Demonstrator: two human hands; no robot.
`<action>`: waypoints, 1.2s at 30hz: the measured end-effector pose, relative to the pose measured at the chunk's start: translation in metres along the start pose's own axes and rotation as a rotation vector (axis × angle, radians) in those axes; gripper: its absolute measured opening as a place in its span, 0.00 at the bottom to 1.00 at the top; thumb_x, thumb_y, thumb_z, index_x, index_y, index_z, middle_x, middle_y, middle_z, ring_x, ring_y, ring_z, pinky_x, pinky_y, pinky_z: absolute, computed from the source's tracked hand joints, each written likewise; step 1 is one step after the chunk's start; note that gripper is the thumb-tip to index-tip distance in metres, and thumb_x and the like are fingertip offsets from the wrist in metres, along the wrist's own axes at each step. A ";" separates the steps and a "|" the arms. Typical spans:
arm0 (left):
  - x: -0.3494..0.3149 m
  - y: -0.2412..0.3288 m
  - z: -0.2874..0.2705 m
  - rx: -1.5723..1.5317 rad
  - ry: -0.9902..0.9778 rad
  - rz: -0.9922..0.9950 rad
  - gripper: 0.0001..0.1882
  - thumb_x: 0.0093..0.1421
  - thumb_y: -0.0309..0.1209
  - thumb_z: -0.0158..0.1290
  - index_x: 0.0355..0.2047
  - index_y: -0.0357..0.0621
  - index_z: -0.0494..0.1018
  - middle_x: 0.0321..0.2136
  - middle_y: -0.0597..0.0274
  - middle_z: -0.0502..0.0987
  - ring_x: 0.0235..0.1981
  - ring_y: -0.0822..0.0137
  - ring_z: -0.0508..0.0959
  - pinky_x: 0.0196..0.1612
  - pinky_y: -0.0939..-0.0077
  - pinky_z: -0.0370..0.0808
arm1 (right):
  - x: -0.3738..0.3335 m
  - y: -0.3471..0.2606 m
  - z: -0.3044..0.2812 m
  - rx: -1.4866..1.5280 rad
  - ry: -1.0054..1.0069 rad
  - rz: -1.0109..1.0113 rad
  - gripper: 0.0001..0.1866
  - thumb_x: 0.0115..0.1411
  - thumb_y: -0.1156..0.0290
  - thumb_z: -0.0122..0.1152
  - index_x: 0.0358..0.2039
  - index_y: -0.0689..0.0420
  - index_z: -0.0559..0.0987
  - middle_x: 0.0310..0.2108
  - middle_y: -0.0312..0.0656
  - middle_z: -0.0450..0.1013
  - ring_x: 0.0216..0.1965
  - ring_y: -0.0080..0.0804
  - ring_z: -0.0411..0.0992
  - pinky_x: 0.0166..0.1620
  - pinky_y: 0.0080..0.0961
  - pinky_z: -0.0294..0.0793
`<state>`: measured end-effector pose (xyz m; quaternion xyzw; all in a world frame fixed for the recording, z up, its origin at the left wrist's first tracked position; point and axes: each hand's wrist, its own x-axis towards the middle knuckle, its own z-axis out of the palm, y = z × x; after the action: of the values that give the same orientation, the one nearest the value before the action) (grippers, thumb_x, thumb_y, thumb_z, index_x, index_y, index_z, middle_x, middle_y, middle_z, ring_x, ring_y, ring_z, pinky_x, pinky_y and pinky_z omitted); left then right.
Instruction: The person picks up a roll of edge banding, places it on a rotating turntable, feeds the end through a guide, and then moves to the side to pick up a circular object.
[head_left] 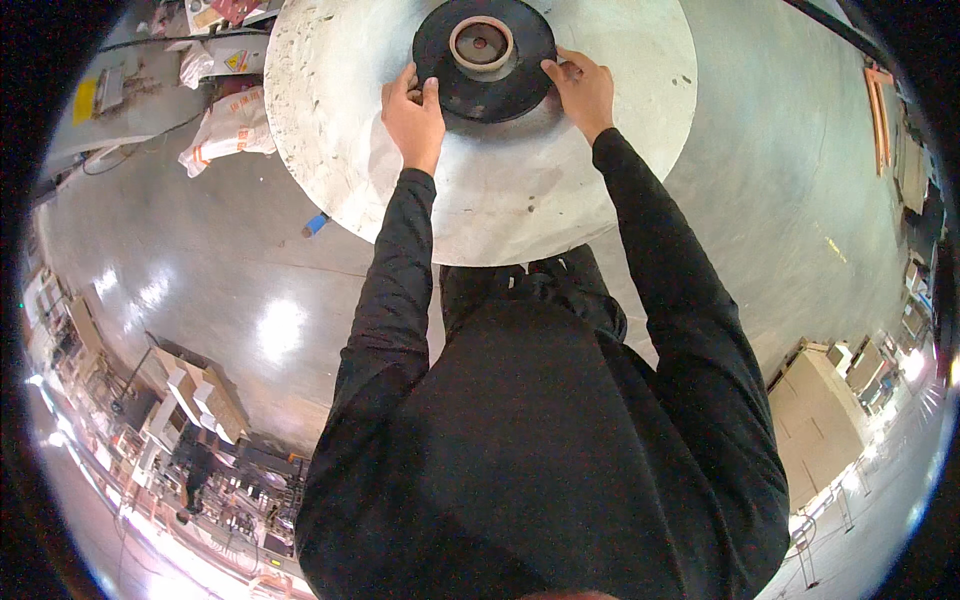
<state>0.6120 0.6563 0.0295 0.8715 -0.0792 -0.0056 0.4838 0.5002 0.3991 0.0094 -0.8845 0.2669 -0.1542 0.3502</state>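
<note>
A black round disc (450, 88) is at the far side of a large round whitish tabletop (520, 215). At its middle stands a pale pinkish ring (484, 67), with a dark round centre (479, 43) inside it. My left hand (414, 118) pinches the disc's left edge, thumb on top and fingers bent around the rim. On the opposite edge my right hand (583, 90) grips the rim between thumb and fingers. The fingertips beneath the disc are hidden. Whether the disc rests on the tabletop or is slightly raised, I cannot tell.
Left of the tabletop lies a white sack (230, 130) on the grey floor (250, 220). A blue-ended object (316, 224) pokes out below the tabletop's left edge. Cardboard boxes (818, 420) stand behind on the right, and open cartons (205, 395) behind on the left.
</note>
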 end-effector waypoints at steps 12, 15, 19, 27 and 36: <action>0.008 0.026 -0.015 0.346 -0.189 0.748 0.10 0.66 0.38 0.67 0.45 0.50 0.88 0.47 0.64 0.88 0.48 0.58 0.83 0.53 0.60 0.76 | -0.007 0.009 0.010 -0.033 0.097 0.044 0.26 0.67 0.42 0.71 0.60 0.42 0.87 0.35 0.31 0.87 0.44 0.36 0.76 0.55 0.36 0.74; 0.008 0.033 -0.019 0.569 -0.246 0.814 0.10 0.66 0.41 0.67 0.44 0.55 0.89 0.44 0.67 0.86 0.46 0.58 0.82 0.50 0.60 0.76 | 0.001 -0.039 -0.007 0.052 -0.059 0.130 0.18 0.70 0.57 0.71 0.55 0.51 0.85 0.37 0.44 0.82 0.36 0.42 0.79 0.59 0.41 0.78; 0.006 0.047 0.015 0.564 -0.249 0.684 0.10 0.66 0.43 0.65 0.41 0.55 0.89 0.40 0.65 0.84 0.42 0.56 0.80 0.46 0.58 0.75 | 0.005 -0.004 -0.002 0.038 0.008 0.120 0.22 0.68 0.47 0.71 0.58 0.42 0.87 0.35 0.36 0.85 0.40 0.39 0.79 0.54 0.40 0.78; -0.039 0.086 0.092 0.292 0.112 0.155 0.11 0.66 0.36 0.64 0.38 0.42 0.88 0.33 0.51 0.86 0.35 0.49 0.85 0.42 0.58 0.80 | 0.014 0.007 0.002 0.107 -0.020 0.023 0.24 0.67 0.47 0.72 0.59 0.42 0.87 0.35 0.36 0.88 0.39 0.40 0.84 0.50 0.41 0.82; -0.011 0.054 -0.013 0.355 0.001 0.193 0.27 0.65 0.50 0.69 0.51 0.40 0.83 0.42 0.55 0.84 0.42 0.57 0.82 0.48 0.59 0.78 | 0.019 -0.002 -0.005 0.033 -0.030 -0.026 0.24 0.68 0.50 0.73 0.60 0.42 0.85 0.37 0.33 0.88 0.43 0.41 0.81 0.50 0.40 0.81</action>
<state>0.5948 0.6407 0.0811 0.9315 -0.1618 0.0556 0.3209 0.5136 0.3870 0.0158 -0.8841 0.2476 -0.1501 0.3668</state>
